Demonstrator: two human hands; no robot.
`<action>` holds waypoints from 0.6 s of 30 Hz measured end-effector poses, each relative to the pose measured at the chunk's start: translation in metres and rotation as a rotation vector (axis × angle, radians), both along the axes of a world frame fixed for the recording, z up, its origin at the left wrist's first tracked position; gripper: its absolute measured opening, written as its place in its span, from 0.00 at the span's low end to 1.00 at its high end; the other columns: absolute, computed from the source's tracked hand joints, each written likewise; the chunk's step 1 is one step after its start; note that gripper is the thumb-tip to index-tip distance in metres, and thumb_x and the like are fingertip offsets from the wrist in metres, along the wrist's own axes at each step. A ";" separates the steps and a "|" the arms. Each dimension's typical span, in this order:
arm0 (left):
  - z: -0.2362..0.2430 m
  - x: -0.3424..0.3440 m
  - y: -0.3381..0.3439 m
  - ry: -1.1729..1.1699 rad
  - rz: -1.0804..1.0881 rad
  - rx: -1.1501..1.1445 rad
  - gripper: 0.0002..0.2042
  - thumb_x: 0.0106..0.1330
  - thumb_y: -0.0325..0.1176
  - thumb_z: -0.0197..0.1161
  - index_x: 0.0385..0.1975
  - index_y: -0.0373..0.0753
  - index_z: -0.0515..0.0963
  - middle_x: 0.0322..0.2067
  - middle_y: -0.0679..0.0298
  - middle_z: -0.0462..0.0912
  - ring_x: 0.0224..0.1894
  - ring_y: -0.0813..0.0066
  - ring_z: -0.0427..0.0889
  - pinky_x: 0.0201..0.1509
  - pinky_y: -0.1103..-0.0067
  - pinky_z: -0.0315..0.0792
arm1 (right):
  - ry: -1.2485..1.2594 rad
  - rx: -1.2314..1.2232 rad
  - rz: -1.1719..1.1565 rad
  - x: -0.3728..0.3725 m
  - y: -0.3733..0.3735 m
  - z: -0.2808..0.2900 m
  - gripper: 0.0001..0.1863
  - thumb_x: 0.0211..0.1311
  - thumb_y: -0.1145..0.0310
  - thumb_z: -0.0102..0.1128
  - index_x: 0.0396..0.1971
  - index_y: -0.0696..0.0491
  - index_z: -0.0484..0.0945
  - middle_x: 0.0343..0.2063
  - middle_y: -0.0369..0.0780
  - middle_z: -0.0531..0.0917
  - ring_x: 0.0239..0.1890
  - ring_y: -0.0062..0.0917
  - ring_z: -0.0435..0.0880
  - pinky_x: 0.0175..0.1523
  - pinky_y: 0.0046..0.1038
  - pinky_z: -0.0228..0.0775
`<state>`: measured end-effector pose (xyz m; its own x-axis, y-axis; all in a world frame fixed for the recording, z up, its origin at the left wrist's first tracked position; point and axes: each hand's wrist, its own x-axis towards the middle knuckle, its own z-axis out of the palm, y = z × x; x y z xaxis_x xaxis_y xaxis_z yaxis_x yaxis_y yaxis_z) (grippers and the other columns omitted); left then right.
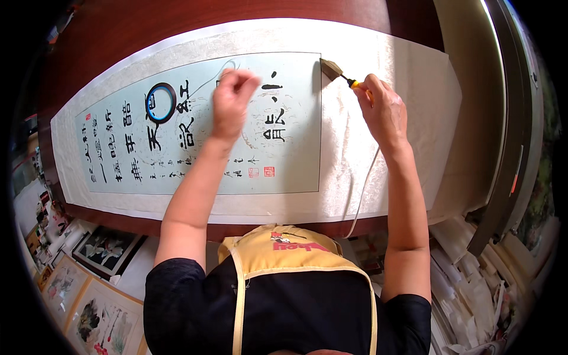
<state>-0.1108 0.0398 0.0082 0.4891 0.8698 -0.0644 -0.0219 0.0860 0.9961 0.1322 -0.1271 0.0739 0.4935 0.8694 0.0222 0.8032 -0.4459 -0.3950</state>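
A small corded iron (pixel 333 69) with a flat, wedge-shaped head is gripped by its yellow handle in my right hand (pixel 381 109). Its tip meets the dark border line at the upper right corner of a pale blue calligraphy sheet (pixel 302 160). My left hand (pixel 232 100) is raised over the sheet, thumb and fingers pinched together and slightly blurred. A thin, pale, looping strand (pixel 208 81) runs from the pinched fingers toward the left. Further left, a black ring with a blue inner rim (pixel 160 103) lies on the writing; it looks like a roll of narrow tape.
White backing paper (pixel 378 53) surrounds the sheet on a dark red table (pixel 225 13). The iron's white cord (pixel 362 192) hangs over the near edge. Paper rolls (pixel 455 260) lie at the lower right, framed pictures (pixel 97 313) at the lower left. A long metal-edged bar (pixel 509 177) stands at right.
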 end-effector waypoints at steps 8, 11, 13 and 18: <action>0.013 -0.124 0.049 0.814 0.073 0.546 0.07 0.63 0.33 0.69 0.30 0.36 0.81 0.36 0.62 0.80 0.39 0.68 0.79 0.46 0.75 0.73 | -0.091 0.070 -0.052 -0.004 0.036 -0.020 0.07 0.67 0.64 0.61 0.34 0.50 0.74 0.28 0.41 0.83 0.32 0.41 0.84 0.32 0.41 0.74; 0.009 -0.144 0.055 1.038 0.018 0.755 0.10 0.62 0.37 0.70 0.30 0.37 0.80 0.38 0.59 0.81 0.43 0.59 0.78 0.53 0.69 0.72 | -0.024 -0.002 -0.029 -0.015 0.011 -0.013 0.07 0.65 0.65 0.62 0.33 0.50 0.74 0.27 0.41 0.83 0.31 0.42 0.84 0.31 0.42 0.73; 0.009 -0.146 0.052 1.141 0.052 0.818 0.12 0.62 0.40 0.71 0.33 0.38 0.80 0.40 0.59 0.81 0.47 0.57 0.77 0.56 0.66 0.70 | 0.010 -0.053 -0.014 -0.031 -0.019 -0.006 0.08 0.65 0.64 0.63 0.32 0.50 0.73 0.26 0.40 0.83 0.29 0.41 0.84 0.30 0.41 0.73; 0.004 -0.146 0.052 1.322 0.106 0.896 0.23 0.59 0.52 0.72 0.43 0.39 0.78 0.48 0.54 0.78 0.53 0.52 0.74 0.59 0.62 0.69 | 0.060 -0.077 -0.025 -0.081 -0.103 0.004 0.08 0.65 0.65 0.64 0.31 0.49 0.74 0.25 0.37 0.80 0.27 0.37 0.82 0.27 0.39 0.73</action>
<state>-0.2570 0.0914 0.0118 0.4444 0.8828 0.1523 0.8891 -0.4554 0.0450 0.0510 -0.2299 0.0782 0.5132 0.8550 -0.0742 0.7675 -0.4959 -0.4062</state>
